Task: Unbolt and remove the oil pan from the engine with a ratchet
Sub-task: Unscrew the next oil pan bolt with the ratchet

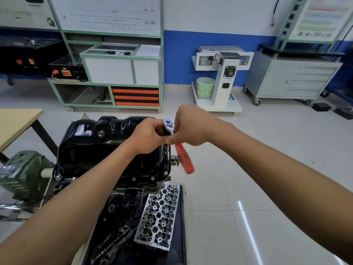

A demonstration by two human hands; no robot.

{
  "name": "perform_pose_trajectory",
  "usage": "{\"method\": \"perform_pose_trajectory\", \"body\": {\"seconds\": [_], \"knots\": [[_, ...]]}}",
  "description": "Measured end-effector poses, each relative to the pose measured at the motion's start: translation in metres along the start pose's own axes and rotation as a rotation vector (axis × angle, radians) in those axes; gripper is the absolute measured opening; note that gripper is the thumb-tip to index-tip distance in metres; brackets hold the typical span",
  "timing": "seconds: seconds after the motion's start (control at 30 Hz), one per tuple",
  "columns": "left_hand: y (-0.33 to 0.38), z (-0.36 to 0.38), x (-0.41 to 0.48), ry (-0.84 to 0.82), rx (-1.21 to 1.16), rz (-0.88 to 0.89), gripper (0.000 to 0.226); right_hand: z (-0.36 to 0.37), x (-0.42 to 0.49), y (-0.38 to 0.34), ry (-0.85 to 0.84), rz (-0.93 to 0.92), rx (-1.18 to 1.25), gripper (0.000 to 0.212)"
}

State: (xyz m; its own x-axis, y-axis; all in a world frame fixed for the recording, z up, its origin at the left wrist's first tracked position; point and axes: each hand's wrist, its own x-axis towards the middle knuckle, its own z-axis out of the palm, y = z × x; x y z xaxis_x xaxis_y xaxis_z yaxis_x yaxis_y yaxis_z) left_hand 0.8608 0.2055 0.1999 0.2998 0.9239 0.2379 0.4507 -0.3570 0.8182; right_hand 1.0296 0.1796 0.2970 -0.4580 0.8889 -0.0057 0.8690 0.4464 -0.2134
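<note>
Head view, sole camera.

- Oil pan (107, 146): one, black and glossy, bolted sump-up on the inverted engine. We judged the engine had been turned over to bring the flange bolts within reach from above.
- Ratchet (168, 125): one, chrome head up, standing over the pan's right edge. Its extension (167, 150) dropped straight down to the flange there. The red handle (184, 159) angled down toward us and was blurred.
- Left hand (147, 136): fingers curled round the top of the extension just under the ratchet head, likely to keep the socket square on its bolt.
- Right hand (191, 127): closed over the handle's upper end, beside the head. This was the driving grip, as we read it.
- Flange bolts (133, 178): we counted five along the pan's near edge. The left forearm hid part of that edge, so there may have been more. The far edge was not visible.
- Drain plug (100, 134): one, on the pan's top face.
- Oil filter (133, 197): one, below the pan's near edge.
- Cylinder head (160, 215): one, lying in the black tray (182, 226) along its right edge, set aside clear of the work.
- The pan was fully seated, and we judged the unbolting unfinished.
</note>
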Motion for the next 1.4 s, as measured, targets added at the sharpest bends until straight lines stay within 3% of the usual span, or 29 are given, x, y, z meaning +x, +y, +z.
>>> {"method": "perform_pose_trajectory", "body": {"seconds": [0.03,0.13,0.23,0.37,0.47,0.63,0.8,0.83,0.93,1.13,1.27,1.37,1.4], "knots": [[0.001,-0.001,0.0,-0.01,-0.021,-0.001,0.014,-0.002,0.001,0.002,0.003,-0.01,-0.052,0.042],[0.002,-0.005,-0.001,-0.062,-0.043,-0.016,0.019,-0.003,0.004,0.01,0.095,-0.032,-0.199,0.007],[0.003,-0.01,0.0,-0.108,-0.02,-0.014,0.024,0.001,0.011,0.02,0.149,-0.053,-0.173,0.045],[0.006,-0.017,0.002,-0.143,0.033,0.011,0.046,0.006,0.014,0.029,0.052,-0.207,-0.046,0.049],[0.006,-0.017,0.001,-0.169,0.034,0.02,0.043,0.012,0.013,0.029,0.07,-0.237,0.006,0.051],[0.008,-0.015,-0.001,-0.185,0.05,0.039,0.051,0.015,0.016,0.03,0.104,-0.082,-0.105,0.044],[0.003,-0.008,-0.003,-0.055,0.049,0.037,0.041,0.005,0.01,0.033,0.209,0.135,-0.207,0.016],[0.004,-0.006,-0.003,-0.033,0.054,0.046,0.039,0.002,0.008,0.033,0.18,0.15,-0.195,0.025],[0.004,-0.002,-0.006,0.002,0.067,0.065,0.031,0.009,0.0,0.027,0.04,0.128,-0.061,0.051],[0.004,-0.003,-0.005,0.007,0.041,0.048,0.023,0.015,0.0,0.014,0.068,0.095,-0.033,0.053],[0.003,-0.006,-0.004,-0.048,0.036,0.054,0.027,0.007,0.0,0.016,0.077,0.041,-0.258,0.042],[0.005,-0.01,-0.003,-0.1,-0.002,0.042,0.039,0.005,0.001,0.012,0.172,-0.034,-0.485,0.005],[0.007,-0.01,-0.002,-0.12,-0.013,0.033,0.039,0.005,0.003,0.011,0.192,-0.049,-0.513,0.013]]}}
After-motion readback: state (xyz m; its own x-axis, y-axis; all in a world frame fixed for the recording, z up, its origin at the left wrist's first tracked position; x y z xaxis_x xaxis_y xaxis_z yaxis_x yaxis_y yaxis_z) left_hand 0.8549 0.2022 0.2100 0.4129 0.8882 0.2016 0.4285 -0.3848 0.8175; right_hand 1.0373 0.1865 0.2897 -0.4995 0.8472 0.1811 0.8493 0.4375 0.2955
